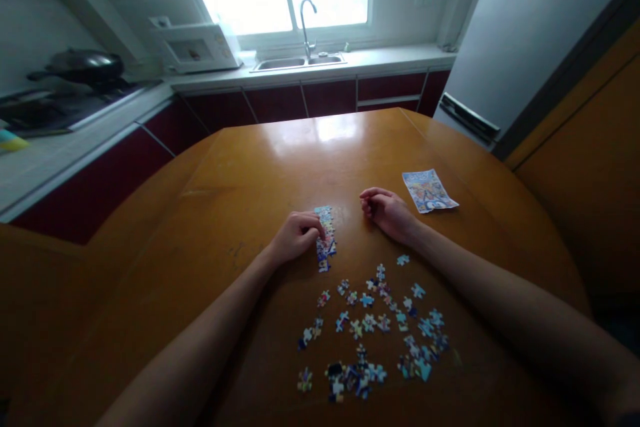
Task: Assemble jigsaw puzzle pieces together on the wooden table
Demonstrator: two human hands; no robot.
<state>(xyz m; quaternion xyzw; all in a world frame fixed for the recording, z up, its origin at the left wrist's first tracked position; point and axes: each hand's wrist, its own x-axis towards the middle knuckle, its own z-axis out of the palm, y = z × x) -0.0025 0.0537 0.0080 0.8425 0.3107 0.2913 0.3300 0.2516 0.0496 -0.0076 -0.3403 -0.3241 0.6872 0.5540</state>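
Observation:
A narrow strip of joined jigsaw puzzle (326,230) lies on the wooden table. Over its left edge rests my left hand (296,236), fingers bent and closed, fingertips pressed on the strip; whether a loose piece is under them is hidden. My right hand (389,213) lies on its side to the right of the strip, apart from it. Its fingers are loosely curled with a gap between them, and I see nothing in them. Loose puzzle pieces (369,323) are scattered nearer to me, between my forearms. One pale blue piece (403,259) lies close to my right forearm.
A printed picture sheet (430,191) lies beyond my right hand. The wooden table (250,180) has a rounded edge. Behind it are a counter with a sink (280,64), a microwave (197,48), a stove with a wok (85,67), and a fridge (540,33).

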